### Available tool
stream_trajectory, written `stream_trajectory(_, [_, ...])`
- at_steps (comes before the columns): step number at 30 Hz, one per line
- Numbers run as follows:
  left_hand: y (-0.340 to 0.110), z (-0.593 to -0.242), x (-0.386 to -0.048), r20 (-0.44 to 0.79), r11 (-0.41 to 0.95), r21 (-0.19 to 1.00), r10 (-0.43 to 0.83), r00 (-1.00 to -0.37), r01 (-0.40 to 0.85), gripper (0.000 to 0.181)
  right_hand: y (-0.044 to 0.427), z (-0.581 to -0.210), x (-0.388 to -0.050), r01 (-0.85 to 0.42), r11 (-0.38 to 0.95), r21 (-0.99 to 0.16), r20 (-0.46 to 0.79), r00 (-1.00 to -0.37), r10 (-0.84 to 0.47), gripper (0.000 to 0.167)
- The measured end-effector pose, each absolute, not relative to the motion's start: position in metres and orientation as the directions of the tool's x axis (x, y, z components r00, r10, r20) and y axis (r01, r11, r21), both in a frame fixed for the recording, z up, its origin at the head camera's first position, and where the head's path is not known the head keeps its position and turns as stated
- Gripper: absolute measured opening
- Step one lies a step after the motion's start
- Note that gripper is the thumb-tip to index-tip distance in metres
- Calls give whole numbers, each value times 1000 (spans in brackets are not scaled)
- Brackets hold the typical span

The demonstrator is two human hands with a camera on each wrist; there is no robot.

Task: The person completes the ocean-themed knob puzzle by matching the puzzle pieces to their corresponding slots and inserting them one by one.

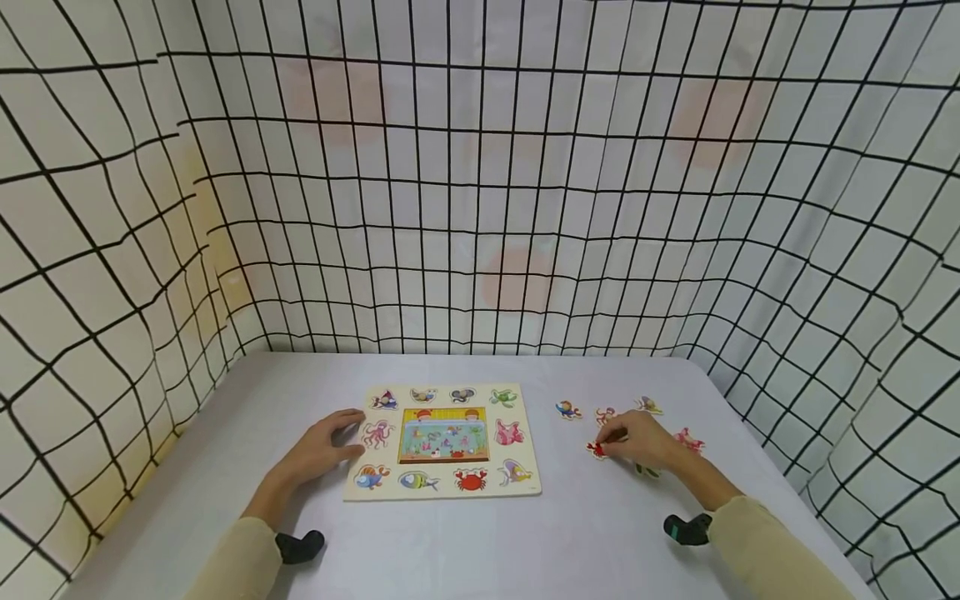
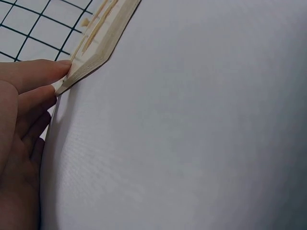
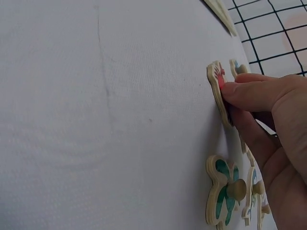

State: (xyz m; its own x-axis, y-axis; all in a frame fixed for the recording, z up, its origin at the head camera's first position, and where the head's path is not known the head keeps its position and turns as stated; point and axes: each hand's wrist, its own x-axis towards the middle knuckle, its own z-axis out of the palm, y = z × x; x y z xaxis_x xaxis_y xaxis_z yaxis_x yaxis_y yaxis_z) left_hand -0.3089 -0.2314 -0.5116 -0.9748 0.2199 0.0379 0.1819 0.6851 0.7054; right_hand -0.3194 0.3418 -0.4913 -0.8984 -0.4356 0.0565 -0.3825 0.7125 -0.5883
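On the white table lies a wooden peg puzzle board (image 1: 480, 495) printed with sea animals around an aquarium picture. My left hand (image 1: 318, 446) rests against the board's left edge; the left wrist view shows its fairly straight thumb and fingertips touching the board's edge (image 2: 100, 55). To the right of the board, my right hand (image 1: 647, 442) pinches a red crab puzzle piece (image 1: 595, 450) between thumb and fingers. Seen from the right wrist, the crab piece (image 3: 217, 79) stands close to the tabletop, its knob hidden by the fingers. Whether it touches the table I cannot tell.
Around my right hand lie several loose pieces: a blue-and-yellow one (image 1: 567, 409), a pink octopus (image 1: 604, 414), a yellowish one (image 1: 648, 405), a pink one (image 1: 688, 440) and a green one with a round knob (image 3: 220, 191). Black-gridded white walls (image 1: 480, 208) enclose the table.
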Motion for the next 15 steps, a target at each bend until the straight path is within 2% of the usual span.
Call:
stream_trajectory(6, [-230,-512,-308,37,683,710,211,-977,174,65,334,-489,-320,-359,722,-592,56,-912,-407,5])
stream_trajectory(15, [-230,-511,-308,41,681,711,213,-976,178,65,313,-486,-325,-405,707,-580,112,-899,-423,6])
